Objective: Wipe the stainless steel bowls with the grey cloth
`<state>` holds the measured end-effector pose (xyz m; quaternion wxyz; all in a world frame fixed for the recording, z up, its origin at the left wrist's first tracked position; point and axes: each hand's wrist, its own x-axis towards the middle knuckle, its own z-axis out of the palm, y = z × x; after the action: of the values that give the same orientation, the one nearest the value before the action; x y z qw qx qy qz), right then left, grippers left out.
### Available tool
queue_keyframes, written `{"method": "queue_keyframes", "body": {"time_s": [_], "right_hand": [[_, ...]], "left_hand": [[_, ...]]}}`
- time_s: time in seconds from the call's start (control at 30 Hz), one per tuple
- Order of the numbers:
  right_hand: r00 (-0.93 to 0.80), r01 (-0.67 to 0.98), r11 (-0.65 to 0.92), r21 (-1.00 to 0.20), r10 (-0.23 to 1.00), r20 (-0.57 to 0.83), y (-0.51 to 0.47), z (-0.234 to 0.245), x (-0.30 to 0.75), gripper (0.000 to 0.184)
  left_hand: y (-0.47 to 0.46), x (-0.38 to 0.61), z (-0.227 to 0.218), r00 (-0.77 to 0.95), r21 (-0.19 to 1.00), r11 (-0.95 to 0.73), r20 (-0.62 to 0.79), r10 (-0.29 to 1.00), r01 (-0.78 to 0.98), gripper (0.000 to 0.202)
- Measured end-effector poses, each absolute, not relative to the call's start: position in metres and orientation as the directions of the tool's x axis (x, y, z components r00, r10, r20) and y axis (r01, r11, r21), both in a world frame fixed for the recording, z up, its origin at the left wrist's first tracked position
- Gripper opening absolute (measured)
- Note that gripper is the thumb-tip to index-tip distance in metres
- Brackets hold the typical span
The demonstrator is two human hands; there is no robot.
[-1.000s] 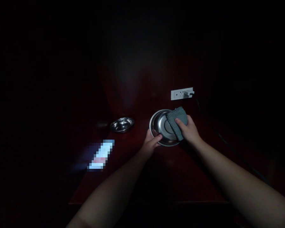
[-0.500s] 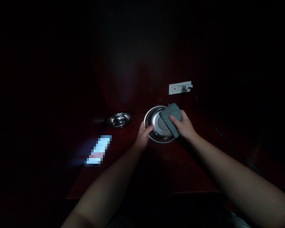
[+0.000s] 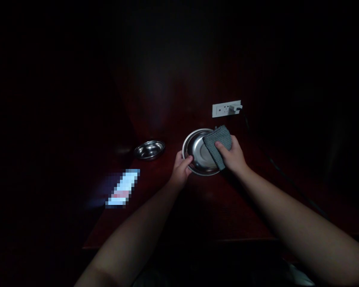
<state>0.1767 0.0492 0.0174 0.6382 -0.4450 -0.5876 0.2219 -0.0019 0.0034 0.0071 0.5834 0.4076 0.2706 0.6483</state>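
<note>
A shiny steel bowl (image 3: 197,153) is held up over the dark red table, tilted so that its inside faces me. My left hand (image 3: 181,169) grips its left rim, thumb inside and the other fingers behind. Pinched in my right hand (image 3: 235,155) is a folded grey-green cloth (image 3: 218,143), which lies over the bowl's right rim. My right thumb presses on the front of the cloth; the fingers behind it are mostly hidden.
A second steel bowl (image 3: 150,150) stands on the table (image 3: 215,215) to the left. Nearer me lies a bright, pixelated flat object (image 3: 123,188). On the back wall is a white socket panel (image 3: 226,108) with a plug and a dark cable (image 3: 283,173) running down right.
Both hands have lifted the bowl slightly, and its tilt has shifted a little. The cloth has moved slightly up and right with my right hand, staying at the right rim.
</note>
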Motion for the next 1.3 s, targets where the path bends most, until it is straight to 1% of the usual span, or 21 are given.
{"method": "queue_keyframes", "body": {"time_s": [0.07, 0.13, 0.27, 0.33, 0.47, 0.67, 0.9, 1.13, 1.2, 1.3], "right_hand": [[0.272, 0.218, 0.48, -0.85, 0.806, 0.525, 0.052, 0.016, 0.177, 0.053], [0.311, 0.181, 0.457, -0.871, 0.814, 0.491, 0.055, 0.014, 0.177, 0.052], [0.304, 0.128, 0.443, -0.887, 0.834, 0.46, 0.056, 0.012, 0.177, 0.051], [0.29, 0.145, 0.45, -0.881, 0.832, 0.473, 0.055, 0.013, 0.177, 0.051], [0.272, 0.182, 0.454, -0.872, 0.829, 0.488, 0.053, 0.015, 0.178, 0.05], [0.247, 0.189, 0.469, -0.863, 0.828, 0.504, 0.054, 0.014, 0.178, 0.05], [0.224, 0.177, 0.47, -0.864, 0.836, 0.501, 0.054, 0.014, 0.177, 0.049], [0.183, 0.182, 0.461, -0.869, 0.852, 0.491, 0.052, 0.013, 0.176, 0.05], [0.173, 0.183, 0.457, -0.87, 0.857, 0.486, 0.051, 0.013, 0.176, 0.05], [0.153, 0.184, 0.459, -0.869, 0.86, 0.487, 0.051, 0.013, 0.176, 0.05]], "left_hand": [[0.001, -0.001, 0.009, 0.039, 0.794, -0.116, 0.173, 0.984, -0.597, 0.029], [-0.002, 0.0, 0.01, 0.094, 0.78, -0.062, 0.153, 0.984, -0.622, 0.03], [-0.005, 0.004, 0.008, 0.168, 0.853, -0.024, 0.13, 0.977, -0.522, 0.045], [-0.005, 0.004, 0.006, 0.165, 0.881, -0.027, 0.119, 0.979, -0.472, 0.049], [-0.001, 0.003, 0.003, 0.151, 0.907, -0.037, 0.11, 0.982, -0.419, 0.052], [0.0, 0.003, 0.005, 0.128, 0.92, -0.072, 0.131, 0.983, -0.385, 0.052], [0.0, 0.001, 0.007, 0.108, 0.922, -0.082, 0.132, 0.985, -0.38, 0.055], [0.001, 0.0, 0.008, 0.05, 0.911, -0.102, 0.133, 0.99, -0.4, 0.052], [0.003, -0.001, 0.008, 0.043, 0.904, -0.119, 0.149, 0.988, -0.41, 0.051], [0.007, -0.002, 0.005, 0.023, 0.886, -0.18, 0.209, 0.978, -0.427, 0.051]]}}
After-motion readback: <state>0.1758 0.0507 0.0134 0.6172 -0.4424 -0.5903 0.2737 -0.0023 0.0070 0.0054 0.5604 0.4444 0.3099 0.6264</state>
